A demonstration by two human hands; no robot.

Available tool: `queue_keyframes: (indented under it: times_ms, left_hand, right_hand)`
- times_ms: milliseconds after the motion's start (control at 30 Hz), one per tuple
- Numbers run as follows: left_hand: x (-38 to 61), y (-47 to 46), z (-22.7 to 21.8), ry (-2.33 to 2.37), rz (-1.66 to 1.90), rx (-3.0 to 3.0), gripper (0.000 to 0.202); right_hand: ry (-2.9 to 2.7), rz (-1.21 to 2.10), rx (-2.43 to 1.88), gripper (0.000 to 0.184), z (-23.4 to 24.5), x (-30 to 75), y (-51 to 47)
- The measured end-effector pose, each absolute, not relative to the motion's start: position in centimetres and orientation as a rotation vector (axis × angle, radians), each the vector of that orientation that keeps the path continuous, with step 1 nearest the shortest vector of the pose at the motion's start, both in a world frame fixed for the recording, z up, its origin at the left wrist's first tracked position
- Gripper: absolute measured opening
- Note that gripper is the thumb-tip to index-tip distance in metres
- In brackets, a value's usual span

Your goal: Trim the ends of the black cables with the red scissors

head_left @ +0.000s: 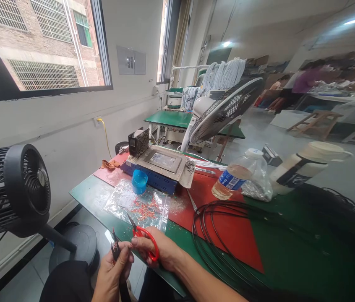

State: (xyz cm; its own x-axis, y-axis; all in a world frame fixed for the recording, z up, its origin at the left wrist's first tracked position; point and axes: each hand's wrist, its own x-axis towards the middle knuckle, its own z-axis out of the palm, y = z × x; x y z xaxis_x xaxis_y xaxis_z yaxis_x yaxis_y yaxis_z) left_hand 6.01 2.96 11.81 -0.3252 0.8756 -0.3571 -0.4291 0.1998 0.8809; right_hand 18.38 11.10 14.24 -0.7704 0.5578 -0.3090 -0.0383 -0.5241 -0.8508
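Observation:
My left hand (113, 268) is closed around a black cable (115, 251) whose stripped end points up, with thin reddish wires fanning out. Red-handled scissors (148, 241) hang on the fingers of my right hand (161, 249), their blades pointing up and to the left. The thumb and forefinger of that hand are pinched together beside the wire ends, close to my left fingertips. Whether they grip a wire there is too small to tell. Just beyond, a clear plastic bag (114, 201) lies on the table under many orange-red scraps (146, 208).
A blue cup (139, 181) stands before a solder pot (161, 165) with a small fan. Coiled black cable (209, 247) spreads over the red mat (243, 239). A bottle (228, 184) and a jug (303, 167) stand right. A floor fan (23, 188) is left. People work far right.

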Motion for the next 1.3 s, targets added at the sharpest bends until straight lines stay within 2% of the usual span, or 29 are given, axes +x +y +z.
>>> queue_keyframes:
  times_ms: [700, 1300]
  left_hand:
    - [5.77, 2.46, 12.09, 1.253, 1.234, 0.646, 0.030]
    - [5.44, 2.69, 11.87, 1.240, 1.241, 0.546, 0.034]
  right_hand:
    - [-1.307, 2.396, -0.748, 0.036, 13.99, 18.70, 11.31]
    - [-1.338, 2.423, -0.770, 0.041, 13.72, 18.69, 11.35]
